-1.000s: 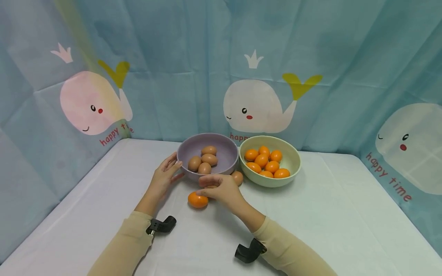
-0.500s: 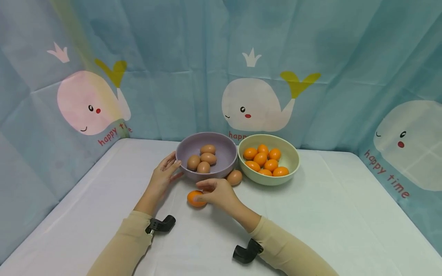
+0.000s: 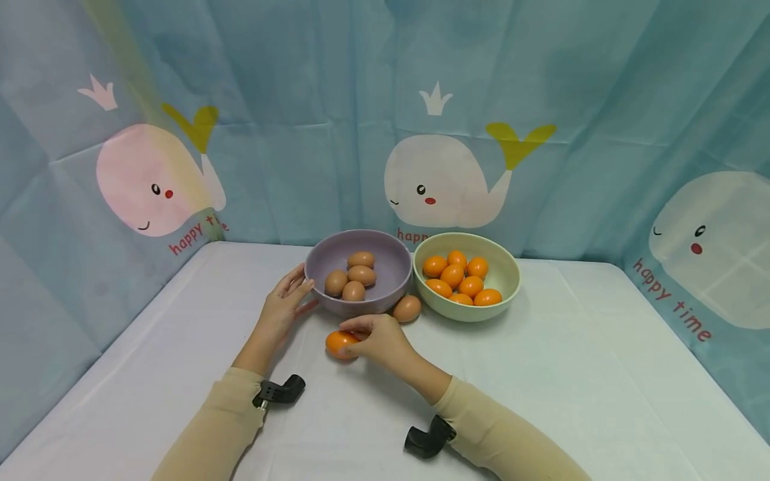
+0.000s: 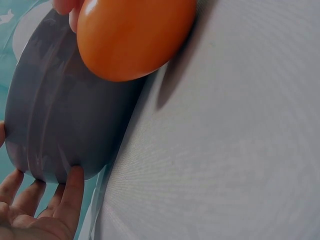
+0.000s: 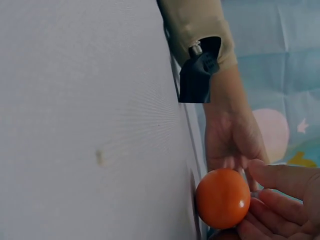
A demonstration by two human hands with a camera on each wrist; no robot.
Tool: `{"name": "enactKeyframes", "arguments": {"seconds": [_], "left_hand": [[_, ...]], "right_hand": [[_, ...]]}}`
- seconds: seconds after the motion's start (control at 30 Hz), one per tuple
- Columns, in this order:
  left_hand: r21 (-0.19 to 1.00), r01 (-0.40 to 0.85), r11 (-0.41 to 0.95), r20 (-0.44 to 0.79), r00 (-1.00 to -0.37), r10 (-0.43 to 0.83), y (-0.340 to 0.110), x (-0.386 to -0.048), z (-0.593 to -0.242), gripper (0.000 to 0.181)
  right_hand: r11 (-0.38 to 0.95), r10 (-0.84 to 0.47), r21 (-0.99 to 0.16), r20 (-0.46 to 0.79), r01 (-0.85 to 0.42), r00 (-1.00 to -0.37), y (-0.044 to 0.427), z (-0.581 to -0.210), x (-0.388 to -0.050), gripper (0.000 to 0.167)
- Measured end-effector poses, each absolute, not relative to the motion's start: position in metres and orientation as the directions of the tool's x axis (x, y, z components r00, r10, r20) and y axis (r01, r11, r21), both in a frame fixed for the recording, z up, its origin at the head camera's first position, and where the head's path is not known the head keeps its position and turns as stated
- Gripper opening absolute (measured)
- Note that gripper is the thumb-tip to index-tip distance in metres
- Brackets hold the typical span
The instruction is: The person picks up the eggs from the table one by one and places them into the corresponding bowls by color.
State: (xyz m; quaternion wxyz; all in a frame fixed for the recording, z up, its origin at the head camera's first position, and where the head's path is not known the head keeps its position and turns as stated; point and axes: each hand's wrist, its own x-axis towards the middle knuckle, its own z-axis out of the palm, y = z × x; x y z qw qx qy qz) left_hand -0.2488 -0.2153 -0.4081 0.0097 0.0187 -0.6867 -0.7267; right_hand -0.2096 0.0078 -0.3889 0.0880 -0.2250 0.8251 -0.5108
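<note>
My right hand (image 3: 381,341) holds a glossy orange egg (image 3: 340,345) at the white table, thumb at its near side and fingers behind it. The right wrist view shows the orange egg (image 5: 222,199) between thumb and fingers, with part of a darker reddish-brown thing (image 5: 226,234) below. At the left, my left hand (image 3: 283,308) rests against the side of the purple bowl (image 3: 394,257), its fingertips touching the wall in the left wrist view. Several brown eggs (image 3: 361,275) lie in that bowl. One brown egg (image 3: 407,308) sits outside, between the bowls.
A pale green bowl (image 3: 508,274) with several orange eggs (image 3: 452,274) stands right beside the purple bowl. The white tablecloth (image 3: 571,374) stretches to both sides and forward. Behind it hangs a blue curtain (image 3: 301,180) with whale prints.
My right hand has come down slightly, and its thumb has moved from the orange egg's top to its near side. The brown egg between the bowls has shifted slightly left. My left hand stays put.
</note>
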Motion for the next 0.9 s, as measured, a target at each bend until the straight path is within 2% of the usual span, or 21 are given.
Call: {"name": "enactKeyframes", "arguments": {"seconds": [0.23, 0.53, 0.9], "left_hand": [[0.998, -0.012, -0.056, -0.014, -0.999, -0.039, -0.2152, -0.2493, -0.4081, 0.066], [0.999, -0.009, -0.041, -0.011, -0.999, -0.041, -0.2161, -0.2492, -0.4094, 0.066], [0.999, -0.013, -0.035, -0.014, -0.999, -0.044, -0.216, -0.2491, -0.4093, 0.066]], "right_hand": [[0.42, -0.507, -0.826, 0.129, -0.376, -0.852, 0.0083, -0.3904, -0.2091, 0.032], [0.433, -0.634, -0.736, 0.161, -0.52, -0.756, 0.009, -0.3925, -0.2105, 0.036], [0.446, -0.64, -0.74, 0.13, -0.504, -0.757, 0.0087, -0.3917, -0.2095, 0.036]]}}
